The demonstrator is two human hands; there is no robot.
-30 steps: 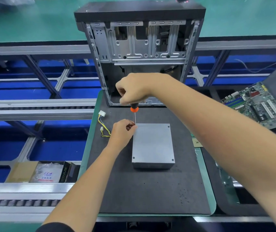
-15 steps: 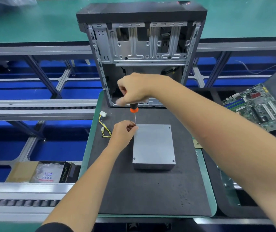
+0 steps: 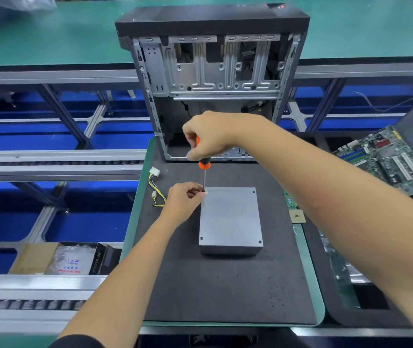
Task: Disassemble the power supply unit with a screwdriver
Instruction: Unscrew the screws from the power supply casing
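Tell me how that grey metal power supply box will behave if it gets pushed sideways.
The power supply unit lies flat and low on the dark foam mat, so tipping seems unlikely. The mat probably grips it, resisting sliding. Its sheet-metal shell looks stiff, likely heavy for its size.

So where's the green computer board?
The green board lies at the right edge of the head view, right of the open computer case, past the right arm.

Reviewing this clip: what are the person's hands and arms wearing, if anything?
Both hands are bare: no gloves, rings or watch show on the left hand or the right hand. Forearms are uncovered. A dark sleeve edge shows at the left upper arm, at the bottom of the frame; a similar dark edge sits at the bottom right corner.
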